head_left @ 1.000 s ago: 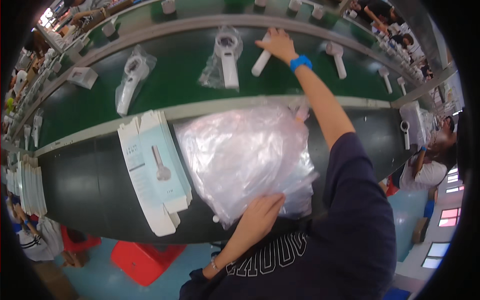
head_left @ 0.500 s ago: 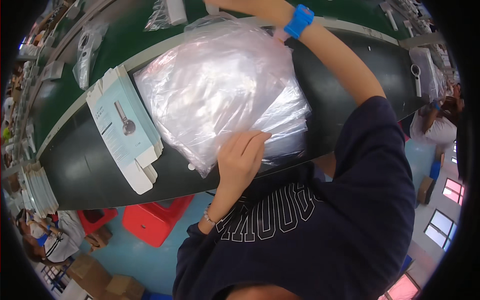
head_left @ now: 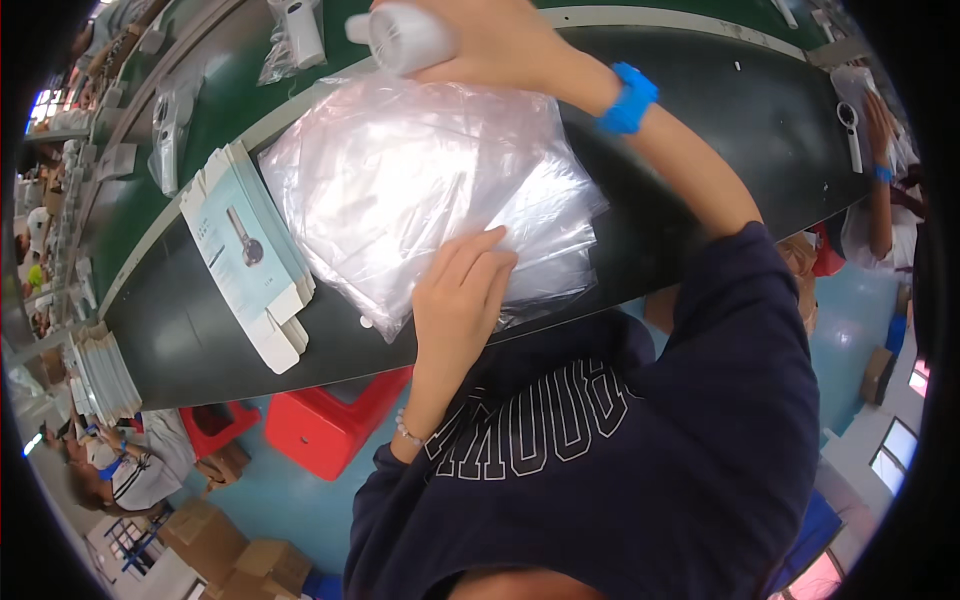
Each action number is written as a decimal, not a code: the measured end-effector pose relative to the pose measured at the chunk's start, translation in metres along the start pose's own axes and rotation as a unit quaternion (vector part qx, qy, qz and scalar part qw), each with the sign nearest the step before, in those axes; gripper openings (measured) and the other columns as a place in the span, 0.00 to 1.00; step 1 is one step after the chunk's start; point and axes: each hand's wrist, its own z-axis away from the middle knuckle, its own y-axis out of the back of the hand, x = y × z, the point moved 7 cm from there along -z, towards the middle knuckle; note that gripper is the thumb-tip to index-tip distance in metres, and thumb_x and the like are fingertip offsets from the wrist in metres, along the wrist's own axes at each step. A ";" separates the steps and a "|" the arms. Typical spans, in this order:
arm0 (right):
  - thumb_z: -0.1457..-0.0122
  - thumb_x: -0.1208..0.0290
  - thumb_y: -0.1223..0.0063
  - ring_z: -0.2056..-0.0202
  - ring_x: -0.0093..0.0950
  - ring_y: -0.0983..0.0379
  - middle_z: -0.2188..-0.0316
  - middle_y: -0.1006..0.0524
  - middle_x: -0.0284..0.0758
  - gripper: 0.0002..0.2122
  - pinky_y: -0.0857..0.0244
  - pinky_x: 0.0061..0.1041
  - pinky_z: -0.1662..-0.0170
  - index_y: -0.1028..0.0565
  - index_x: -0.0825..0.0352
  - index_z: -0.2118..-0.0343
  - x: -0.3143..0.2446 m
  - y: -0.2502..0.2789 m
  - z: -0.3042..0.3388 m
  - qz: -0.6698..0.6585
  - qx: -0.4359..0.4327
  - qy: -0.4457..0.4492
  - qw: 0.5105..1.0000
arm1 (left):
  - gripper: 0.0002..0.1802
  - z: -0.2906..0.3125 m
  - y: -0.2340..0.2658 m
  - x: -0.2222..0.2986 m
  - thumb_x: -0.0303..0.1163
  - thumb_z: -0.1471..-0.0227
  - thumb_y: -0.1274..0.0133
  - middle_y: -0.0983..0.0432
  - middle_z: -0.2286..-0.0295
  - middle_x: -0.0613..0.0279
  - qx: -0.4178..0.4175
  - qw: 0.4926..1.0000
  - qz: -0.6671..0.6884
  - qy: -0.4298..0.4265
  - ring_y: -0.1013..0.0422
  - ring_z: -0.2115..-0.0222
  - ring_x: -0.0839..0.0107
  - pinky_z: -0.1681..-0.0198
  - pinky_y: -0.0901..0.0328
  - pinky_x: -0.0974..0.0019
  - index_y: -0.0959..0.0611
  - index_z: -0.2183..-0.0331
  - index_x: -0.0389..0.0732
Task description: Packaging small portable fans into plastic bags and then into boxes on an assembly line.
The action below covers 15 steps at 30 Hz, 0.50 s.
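Note:
A wide pile of clear plastic bags (head_left: 390, 170) lies on the dark work surface in front of me. My left hand (head_left: 455, 290) rests on the near right part of the pile, fingers bent together and closed on the edge of a plastic bag. Beyond the pile's far edge, my right hand (head_left: 505, 45) is closed around a white plastic device (head_left: 408, 40) with a round, ribbed end. The device is held above the bags' far edge, and the hand hides part of it.
Flat printed cartons (head_left: 250, 255) are stacked left of the bags; more folded cartons (head_left: 103, 372) stand further left. Bagged white devices (head_left: 172, 135) lie on the green belt (head_left: 225, 80) beyond. A red stool (head_left: 325, 430) is below the bench edge. Another person's hand (head_left: 878, 130) shows at right.
My right hand has come from the far edge toward me, bringing the white device into fuller view. My left hand stays on the bags. The whole view has shifted slightly.

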 end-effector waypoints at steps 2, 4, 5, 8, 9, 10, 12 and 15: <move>0.63 0.72 0.35 0.59 0.39 0.28 0.60 0.27 0.41 0.28 0.34 0.32 0.56 0.30 0.67 0.54 0.003 0.043 0.014 -0.107 0.118 -0.007 0.987 | 0.07 0.001 -0.002 -0.002 0.21 0.60 0.41 0.22 0.69 0.62 -0.001 1.000 0.015 0.012 0.26 0.68 0.64 0.68 0.31 0.65 0.20 0.73 0.39; 0.62 0.72 0.34 0.60 0.36 0.28 0.59 0.27 0.40 0.28 0.35 0.30 0.56 0.30 0.66 0.53 -0.007 0.079 0.030 -0.078 0.164 -0.002 0.983 | 0.07 0.001 -0.002 -0.005 0.20 0.60 0.41 0.21 0.70 0.62 0.003 0.999 0.028 0.030 0.25 0.70 0.64 0.68 0.31 0.65 0.20 0.74 0.39; 0.60 0.71 0.35 0.59 0.33 0.28 0.59 0.27 0.38 0.27 0.35 0.29 0.56 0.30 0.67 0.52 -0.013 0.090 0.043 -0.082 0.179 -0.060 0.979 | 0.07 -0.001 -0.001 -0.005 0.19 0.61 0.41 0.22 0.73 0.62 0.016 0.998 0.059 0.030 0.26 0.73 0.65 0.70 0.31 0.65 0.21 0.75 0.39; 0.61 0.60 0.30 0.54 0.28 0.30 0.57 0.25 0.40 0.37 0.36 0.27 0.52 0.35 0.75 0.49 0.005 0.105 0.106 -0.097 0.174 -0.211 0.957 | 0.08 -0.005 0.003 -0.009 0.18 0.62 0.41 0.23 0.76 0.62 0.011 0.994 0.085 0.072 0.28 0.78 0.66 0.75 0.33 0.67 0.22 0.75 0.39; 0.60 0.67 0.31 0.52 0.30 0.29 0.55 0.26 0.39 0.35 0.35 0.27 0.51 0.35 0.74 0.49 0.005 0.107 0.121 -0.202 0.210 -0.202 0.935 | 0.08 -0.005 0.002 -0.012 0.18 0.62 0.41 0.24 0.76 0.63 -0.011 0.990 0.084 0.110 0.29 0.80 0.67 0.77 0.34 0.68 0.22 0.75 0.38; 0.59 0.74 0.32 0.51 0.32 0.29 0.54 0.27 0.39 0.32 0.35 0.28 0.50 0.35 0.74 0.49 0.005 0.103 0.138 -0.306 0.244 -0.190 0.900 | 0.08 -0.006 0.002 -0.015 0.18 0.62 0.41 0.24 0.76 0.63 -0.012 0.990 0.085 0.112 0.29 0.80 0.67 0.77 0.34 0.68 0.22 0.75 0.38; 0.58 0.76 0.33 0.51 0.34 0.29 0.54 0.28 0.40 0.32 0.35 0.28 0.49 0.35 0.74 0.49 0.000 0.093 0.174 -0.334 0.270 -0.261 0.865 | 0.08 -0.007 0.001 -0.017 0.19 0.61 0.40 0.25 0.74 0.62 -0.028 0.997 0.044 0.065 0.31 0.82 0.69 0.79 0.36 0.70 0.22 0.74 0.38; 0.57 0.79 0.35 0.51 0.34 0.29 0.55 0.27 0.41 0.30 0.36 0.28 0.49 0.35 0.74 0.49 -0.004 0.072 0.214 -0.304 0.306 -0.367 0.824 | 0.09 -0.016 -0.003 -0.014 0.20 0.61 0.40 0.24 0.71 0.61 -0.041 0.996 0.072 0.031 0.30 0.81 0.70 0.79 0.36 0.69 0.22 0.73 0.38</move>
